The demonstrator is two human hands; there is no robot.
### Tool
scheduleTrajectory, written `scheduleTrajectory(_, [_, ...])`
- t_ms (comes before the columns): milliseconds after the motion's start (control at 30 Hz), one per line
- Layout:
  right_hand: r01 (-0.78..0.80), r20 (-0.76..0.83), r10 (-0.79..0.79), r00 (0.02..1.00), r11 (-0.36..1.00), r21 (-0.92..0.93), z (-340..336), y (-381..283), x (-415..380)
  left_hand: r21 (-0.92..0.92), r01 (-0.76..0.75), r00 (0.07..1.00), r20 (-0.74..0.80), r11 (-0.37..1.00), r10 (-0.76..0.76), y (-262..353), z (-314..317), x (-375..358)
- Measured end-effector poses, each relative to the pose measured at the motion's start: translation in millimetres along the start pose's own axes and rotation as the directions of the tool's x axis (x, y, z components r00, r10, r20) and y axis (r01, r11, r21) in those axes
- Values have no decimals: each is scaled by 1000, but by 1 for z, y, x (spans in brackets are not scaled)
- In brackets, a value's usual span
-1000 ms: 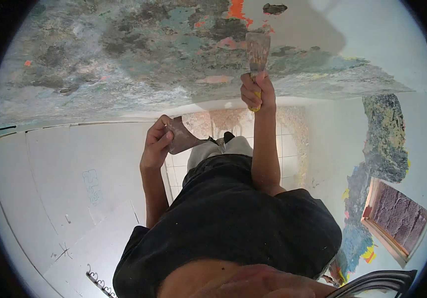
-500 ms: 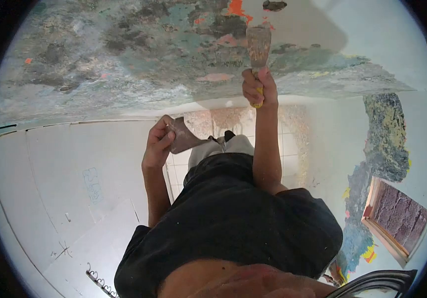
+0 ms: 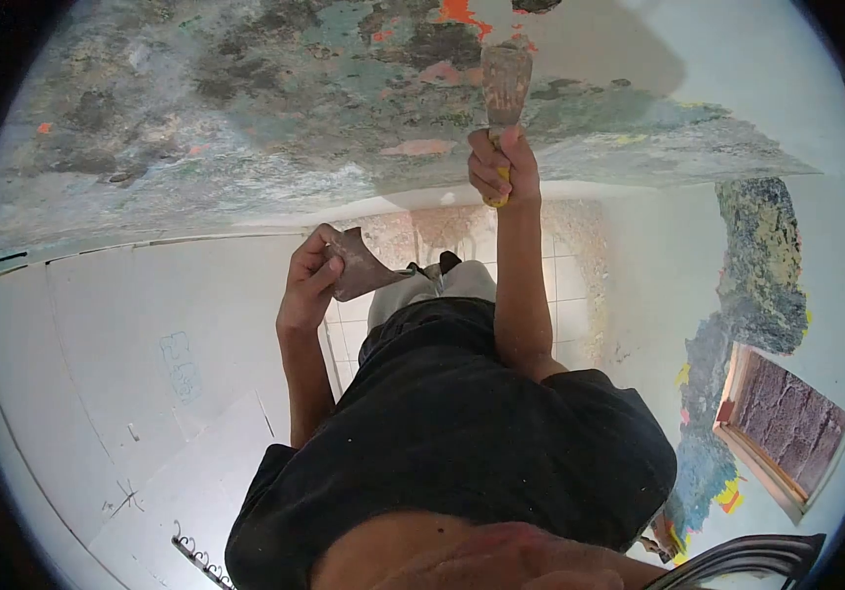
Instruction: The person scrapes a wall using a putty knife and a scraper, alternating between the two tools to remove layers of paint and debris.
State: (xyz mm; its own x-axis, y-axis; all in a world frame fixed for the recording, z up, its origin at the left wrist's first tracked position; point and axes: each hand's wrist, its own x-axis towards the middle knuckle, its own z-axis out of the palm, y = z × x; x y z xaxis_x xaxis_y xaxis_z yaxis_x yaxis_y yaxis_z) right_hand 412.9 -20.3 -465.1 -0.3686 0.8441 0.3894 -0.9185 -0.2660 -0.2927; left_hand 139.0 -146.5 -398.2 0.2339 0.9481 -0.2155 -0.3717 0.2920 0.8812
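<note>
In my right hand (image 3: 503,165) is a paint scraper (image 3: 506,84) with a worn, speckled metal blade and a yellow handle, fingers wrapped round the grip. The blade points up at the patchy wall (image 3: 275,98), where grey, green and pink layers show beside bits of orange. My left hand (image 3: 310,280), lower and to the left, pinches a curled brown sheet of sandpaper (image 3: 362,270) between thumb and fingers. That sheet hangs in front of my body, apart from the wall.
On the right wall, a wood-framed opening (image 3: 786,423) sits below a strip of stripped paint (image 3: 765,265). White panels (image 3: 78,344) with a blue scribble line the left side. Tiled floor (image 3: 568,285) with crumbly debris surrounds my feet. A hook rack (image 3: 204,560) is at the lower left.
The scraper and my right hand have shifted slightly up and left in view. My left hand still holds the sandpaper, nearly in the same place.
</note>
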Motion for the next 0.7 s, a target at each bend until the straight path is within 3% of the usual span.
scheduleTrajectory(233, [0, -55, -3, 998, 999, -40, -3, 4, -6, 28, 40, 999, -1, 999, -40, -6, -8, -1])
scheduleTrajectory(367, [-5, -1, 5, 1000, 995, -103, -2, 0, 2, 0, 17, 999, 42, 1000, -17, -5, -9, -1])
scheduleTrajectory(567, [13, -3, -13, 1000, 1000, 15, 3, 3, 1, 4, 11, 999, 47, 1000, -11, 0, -4, 3])
scheduleTrajectory(700, [-3, -18, 3, 1000, 1000, -25, -6, 4, -3, 11, 52, 998, 48, 999, -52, -5, -8, -3])
